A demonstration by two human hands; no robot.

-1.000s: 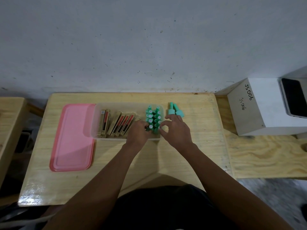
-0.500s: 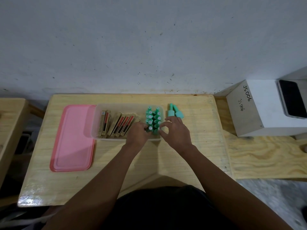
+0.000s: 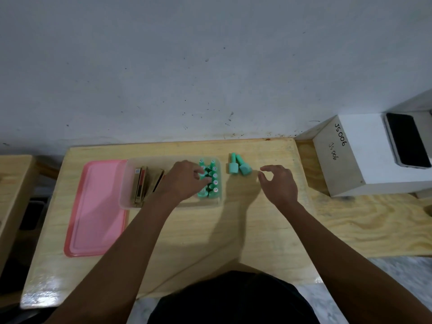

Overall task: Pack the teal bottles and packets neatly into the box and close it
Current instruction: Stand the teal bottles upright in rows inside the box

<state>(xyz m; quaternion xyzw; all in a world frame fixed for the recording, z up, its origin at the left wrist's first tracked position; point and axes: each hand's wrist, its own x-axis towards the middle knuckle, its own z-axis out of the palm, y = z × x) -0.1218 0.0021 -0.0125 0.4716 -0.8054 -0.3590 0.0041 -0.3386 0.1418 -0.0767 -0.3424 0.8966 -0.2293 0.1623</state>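
Observation:
A clear plastic box (image 3: 131,202) stands on the wooden table. Brown packets (image 3: 140,185) lean on edge in its left half. Several teal bottles (image 3: 214,181) stand upright in two rows at its right end. My left hand (image 3: 184,181) is inside the box, fingertips on one bottle in the left row. Two more teal bottles (image 3: 238,167) lie on the table just right of the box. My right hand (image 3: 278,183) hovers right of them, fingers curled apart, holding nothing. The pink lid (image 3: 95,206) lies flat left of the box.
A white box (image 3: 364,157) marked JS006 sits at the right with a dark phone (image 3: 406,141) on top. A wall rises just behind the table. Another wooden bench edge (image 3: 11,183) shows at the far left.
My right hand has drawn out of the box and moved right, past the two loose bottles. My left hand has slid further along the bottle rows inside the box.

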